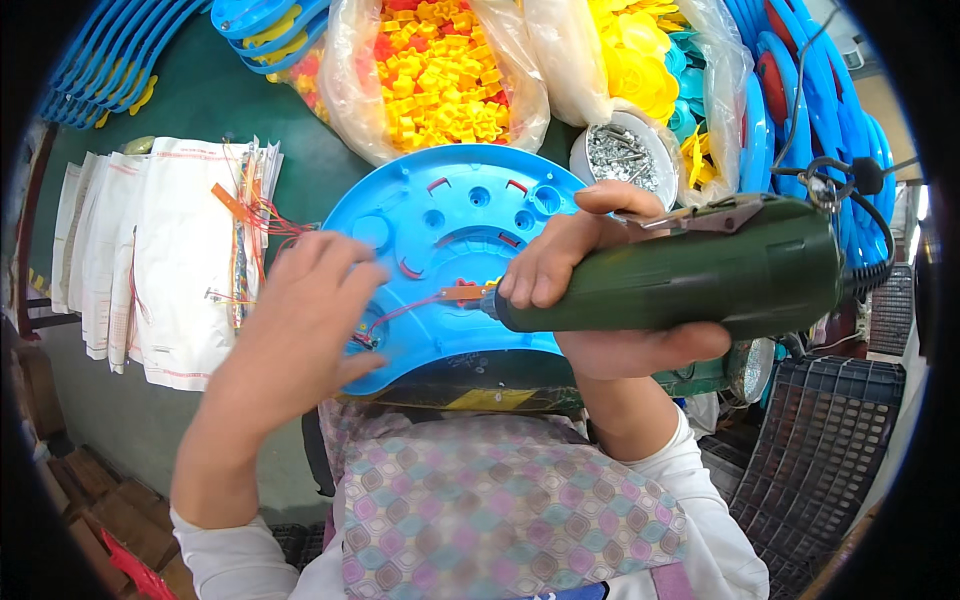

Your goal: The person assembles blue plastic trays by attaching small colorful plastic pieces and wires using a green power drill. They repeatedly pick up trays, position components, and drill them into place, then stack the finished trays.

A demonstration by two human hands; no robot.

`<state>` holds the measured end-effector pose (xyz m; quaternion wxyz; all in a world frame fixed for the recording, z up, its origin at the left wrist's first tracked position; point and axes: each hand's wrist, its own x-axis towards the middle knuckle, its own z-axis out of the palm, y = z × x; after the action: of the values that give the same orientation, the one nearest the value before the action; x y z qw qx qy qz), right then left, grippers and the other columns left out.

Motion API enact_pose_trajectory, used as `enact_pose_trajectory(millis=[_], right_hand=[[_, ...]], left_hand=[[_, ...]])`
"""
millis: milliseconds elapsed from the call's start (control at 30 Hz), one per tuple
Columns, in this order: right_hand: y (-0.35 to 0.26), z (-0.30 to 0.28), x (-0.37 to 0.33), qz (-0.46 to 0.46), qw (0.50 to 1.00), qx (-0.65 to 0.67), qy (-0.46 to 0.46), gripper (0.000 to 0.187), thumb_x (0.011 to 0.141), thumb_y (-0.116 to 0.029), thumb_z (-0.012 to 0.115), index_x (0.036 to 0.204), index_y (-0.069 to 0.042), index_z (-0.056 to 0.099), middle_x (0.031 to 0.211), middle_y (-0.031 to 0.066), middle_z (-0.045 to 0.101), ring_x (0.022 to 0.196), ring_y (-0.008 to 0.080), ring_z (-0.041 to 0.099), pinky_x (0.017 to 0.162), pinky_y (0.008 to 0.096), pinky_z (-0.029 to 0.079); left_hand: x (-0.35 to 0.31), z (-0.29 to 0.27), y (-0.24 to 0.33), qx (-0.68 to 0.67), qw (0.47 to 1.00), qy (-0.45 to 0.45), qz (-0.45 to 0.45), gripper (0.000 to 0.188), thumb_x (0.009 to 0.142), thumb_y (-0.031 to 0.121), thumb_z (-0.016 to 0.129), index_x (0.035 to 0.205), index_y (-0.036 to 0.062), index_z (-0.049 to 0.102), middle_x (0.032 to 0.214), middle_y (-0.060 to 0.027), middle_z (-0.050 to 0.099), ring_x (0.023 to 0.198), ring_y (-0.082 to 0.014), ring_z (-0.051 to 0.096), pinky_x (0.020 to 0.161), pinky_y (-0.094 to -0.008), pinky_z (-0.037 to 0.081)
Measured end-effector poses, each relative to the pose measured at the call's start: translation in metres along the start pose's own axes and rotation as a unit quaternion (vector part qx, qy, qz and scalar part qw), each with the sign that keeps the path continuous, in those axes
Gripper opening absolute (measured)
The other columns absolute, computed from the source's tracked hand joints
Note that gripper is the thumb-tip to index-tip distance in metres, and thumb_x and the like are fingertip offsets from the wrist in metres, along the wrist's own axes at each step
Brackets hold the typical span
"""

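Observation:
My right hand is wrapped round a dark green electric screwdriver, which lies sideways with its tip pointing left. That tip meets a small orange circuit strip inside a curved blue plastic shell. Red wires run from the strip to a small part at the shell's lower left, partly hidden by my hand. Over the shell's left edge, my left hand is open, slightly blurred, its fingers apart and nothing visible in them. Whether it touches the shell I cannot tell.
White paper bundles with wired strips stand at the left. Behind the shell are a bag of yellow and red pieces, a bowl of screws and yellow discs. Blue shells are stacked at both far corners. A cable hangs from the screwdriver.

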<state>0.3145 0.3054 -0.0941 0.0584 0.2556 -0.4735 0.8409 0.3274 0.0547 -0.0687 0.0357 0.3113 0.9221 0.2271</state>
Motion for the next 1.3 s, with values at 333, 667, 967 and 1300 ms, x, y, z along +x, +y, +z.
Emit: enact_pose_trajectory(millis=[333, 667, 967, 1300], right_hand=[[-0.019, 0.008, 0.006, 0.026, 0.993, 0.1, 0.057, 0.117, 0.078, -0.096, 0.04, 0.143, 0.001, 0.043, 0.078, 0.0083, 0.063, 0.065, 0.0209, 0.062, 0.062, 0.0375, 0.056], [0.01, -0.006, -0.003, -0.019, 0.986, -0.102, 0.132, 0.11, 0.082, -0.092, 0.04, 0.134, 0.004, 0.043, 0.078, 0.0127, 0.063, 0.068, 0.0232, 0.064, 0.067, 0.0388, 0.058], [0.012, -0.011, -0.009, 0.005, 0.973, -0.174, 0.151, 0.106, 0.083, -0.09, 0.042, 0.131, 0.005, 0.043, 0.077, 0.0122, 0.063, 0.068, 0.0225, 0.065, 0.068, 0.038, 0.059], [0.011, -0.014, -0.011, -0.001, 0.973, -0.16, 0.166, 0.106, 0.082, -0.09, 0.044, 0.13, 0.004, 0.043, 0.078, 0.0122, 0.063, 0.069, 0.0224, 0.065, 0.069, 0.0381, 0.058]], left_hand=[[0.015, -0.032, -0.016, -0.132, 0.988, -0.08, 0.028, 0.01, 0.088, 0.007, 0.067, 0.098, 0.0048, 0.066, 0.092, -0.0127, 0.061, 0.09, -0.0347, 0.062, 0.078, -0.0428, 0.051], [0.071, 0.038, -0.019, -0.156, 0.981, 0.075, 0.087, 0.021, 0.088, 0.007, 0.07, 0.109, 0.0048, 0.067, 0.099, -0.0136, 0.067, 0.097, -0.0325, 0.064, 0.087, -0.0408, 0.051], [0.031, 0.057, -0.011, 0.068, 0.981, 0.171, -0.06, 0.017, 0.082, 0.015, 0.077, 0.093, 0.0077, 0.067, 0.091, -0.0089, 0.057, 0.086, -0.0281, 0.061, 0.071, -0.0395, 0.052], [0.049, 0.041, -0.011, -0.13, 0.988, 0.078, -0.001, 0.019, 0.081, 0.005, 0.075, 0.097, 0.0052, 0.063, 0.101, -0.0105, 0.062, 0.096, -0.0316, 0.063, 0.08, -0.04, 0.054]])
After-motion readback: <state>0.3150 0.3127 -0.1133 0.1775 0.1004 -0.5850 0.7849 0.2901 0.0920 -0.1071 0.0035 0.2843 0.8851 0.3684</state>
